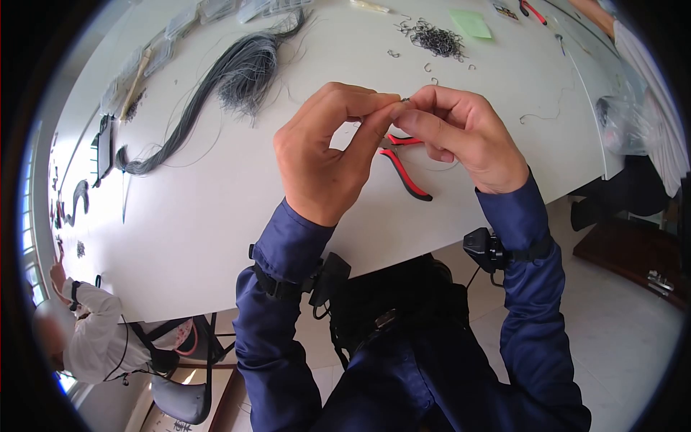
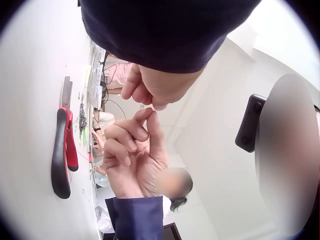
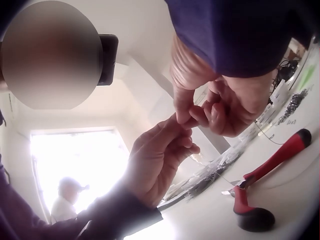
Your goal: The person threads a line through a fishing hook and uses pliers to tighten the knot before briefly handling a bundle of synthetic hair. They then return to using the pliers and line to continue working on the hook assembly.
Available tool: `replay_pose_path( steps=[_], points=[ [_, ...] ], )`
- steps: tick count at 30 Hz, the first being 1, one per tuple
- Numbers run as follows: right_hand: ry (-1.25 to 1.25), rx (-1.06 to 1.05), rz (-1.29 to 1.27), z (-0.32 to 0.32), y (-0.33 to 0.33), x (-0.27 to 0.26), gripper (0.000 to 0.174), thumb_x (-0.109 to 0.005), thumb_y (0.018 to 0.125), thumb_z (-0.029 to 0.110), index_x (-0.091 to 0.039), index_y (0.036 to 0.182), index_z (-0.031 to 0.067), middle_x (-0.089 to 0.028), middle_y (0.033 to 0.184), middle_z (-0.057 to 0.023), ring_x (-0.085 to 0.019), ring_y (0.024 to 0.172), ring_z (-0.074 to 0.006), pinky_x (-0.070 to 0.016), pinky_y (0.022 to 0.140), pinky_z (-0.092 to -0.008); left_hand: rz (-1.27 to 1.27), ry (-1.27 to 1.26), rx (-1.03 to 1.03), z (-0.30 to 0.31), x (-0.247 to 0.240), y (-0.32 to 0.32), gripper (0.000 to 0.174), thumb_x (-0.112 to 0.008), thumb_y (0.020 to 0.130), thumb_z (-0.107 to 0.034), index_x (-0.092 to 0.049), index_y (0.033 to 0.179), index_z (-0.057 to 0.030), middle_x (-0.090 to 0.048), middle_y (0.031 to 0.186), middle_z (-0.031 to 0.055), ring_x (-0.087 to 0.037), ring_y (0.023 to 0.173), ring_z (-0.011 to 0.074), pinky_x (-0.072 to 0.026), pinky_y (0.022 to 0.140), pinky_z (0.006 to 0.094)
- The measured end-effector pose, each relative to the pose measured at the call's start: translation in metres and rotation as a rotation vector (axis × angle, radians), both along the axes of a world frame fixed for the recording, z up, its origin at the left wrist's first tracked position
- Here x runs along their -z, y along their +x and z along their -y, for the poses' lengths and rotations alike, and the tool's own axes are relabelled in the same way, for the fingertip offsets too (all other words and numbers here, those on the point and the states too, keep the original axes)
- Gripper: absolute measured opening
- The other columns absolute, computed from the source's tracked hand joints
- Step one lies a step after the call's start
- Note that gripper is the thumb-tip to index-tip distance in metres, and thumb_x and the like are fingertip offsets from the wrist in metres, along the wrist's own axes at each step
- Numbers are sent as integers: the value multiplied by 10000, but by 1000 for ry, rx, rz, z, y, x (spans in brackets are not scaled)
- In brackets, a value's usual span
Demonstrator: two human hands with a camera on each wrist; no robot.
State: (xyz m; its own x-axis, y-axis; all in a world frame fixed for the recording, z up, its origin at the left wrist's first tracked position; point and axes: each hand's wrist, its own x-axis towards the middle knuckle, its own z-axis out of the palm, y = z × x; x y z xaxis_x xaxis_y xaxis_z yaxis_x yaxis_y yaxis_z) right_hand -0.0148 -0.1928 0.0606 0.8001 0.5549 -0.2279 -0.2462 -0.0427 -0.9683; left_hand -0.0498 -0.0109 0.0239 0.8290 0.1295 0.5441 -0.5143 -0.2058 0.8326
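Observation:
My left hand (image 1: pixel 320 147) and right hand (image 1: pixel 468 137) meet fingertip to fingertip above the white table. Between thumb and index finger, the left pinches a small dark fish hook (image 1: pixel 406 100), mostly covered by the fingertips. My right thumb and forefinger pinch thin fishing line against it; how the line lies on the hook I cannot tell. Below the right hand, a strand of line (image 3: pixel 268 136) hangs in the right wrist view. Under the hands lie pliers (image 1: pixel 407 177) with red and black handles, their handles spread.
A long bundle of grey line (image 1: pixel 248 72) lies left of the hands. Beyond them are a pile of dark hooks (image 1: pixel 435 39), several loose hooks and a green paper (image 1: pixel 471 24). Clear plastic boxes (image 1: pixel 180 23) line the far left. Another person (image 1: pixel 97 327) sits at the left.

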Motion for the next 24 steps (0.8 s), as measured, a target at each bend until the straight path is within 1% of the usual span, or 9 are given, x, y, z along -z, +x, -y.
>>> replay_pose_path(
  steps=[7,11,14,16,17,19,20,22,24],
  points=[
    [-100,26,148,-1,-11,-11,211,-696,929,203,-696,974,-3,-644,798,18,-533,700,-26,-430,621,-187,-5,4,-29,0,0,1,100,-755,796,46,-701,872,8,-704,813,89,-672,714,161,-542,674,263],
    [-191,109,351,-6,-17,-6,189,-703,911,178,-693,940,-8,-631,735,15,-499,636,-26,-410,568,-205,20,9,-17,0,1,2,102,-756,794,45,-703,873,6,-700,808,86,-667,706,160,-536,661,265],
    [-352,119,501,-7,-20,-19,165,-710,891,164,-689,925,4,-605,677,6,-459,575,-39,-384,522,-227,-44,117,36,-4,-3,-2,108,-677,862,98,-688,957,48,-695,925,99,-659,846,136,-547,805,259],
    [-469,106,599,-7,-21,-29,144,-710,880,152,-687,919,15,-582,649,-2,-433,545,-52,-364,498,-240,-42,137,40,-5,-2,-2,116,-679,855,103,-688,957,47,-693,918,97,-658,838,135,-542,790,256],
    [-483,94,638,-7,-20,-30,126,-695,894,137,-680,923,15,-578,667,18,-411,556,-35,-343,506,-222,-41,147,42,-5,-2,-2,121,-679,852,106,-688,957,47,-692,915,96,-657,835,134,-539,783,255],
    [-512,68,717,-5,-17,-32,91,-665,923,106,-666,931,15,-570,702,58,-366,577,-1,-301,521,-185,-10,119,26,-2,0,0,114,-726,814,63,-700,911,8,-687,837,80,-663,747,156,-533,692,260],
    [-521,59,700,-4,-16,-35,92,-663,925,106,-664,933,14,-575,714,55,-378,588,0,-308,528,-185,6,105,18,0,1,1,115,-750,795,42,-706,888,-11,-685,798,72,-666,704,166,-530,647,262],
    [-540,42,669,-3,-11,-39,96,-659,930,107,-662,938,12,-585,737,50,-403,608,2,-320,542,-185,8,113,38,0,1,0,113,-751,796,39,-701,883,-12,-686,798,70,-668,706,165,-533,642,264],
    [-429,46,623,-1,-3,-33,138,-666,917,146,-672,933,8,-586,702,22,-434,603,-30,-362,546,-216,10,126,53,1,0,0,110,-755,796,34,-696,877,-13,-686,799,69,-669,707,164,-536,639,265]
  ],
)
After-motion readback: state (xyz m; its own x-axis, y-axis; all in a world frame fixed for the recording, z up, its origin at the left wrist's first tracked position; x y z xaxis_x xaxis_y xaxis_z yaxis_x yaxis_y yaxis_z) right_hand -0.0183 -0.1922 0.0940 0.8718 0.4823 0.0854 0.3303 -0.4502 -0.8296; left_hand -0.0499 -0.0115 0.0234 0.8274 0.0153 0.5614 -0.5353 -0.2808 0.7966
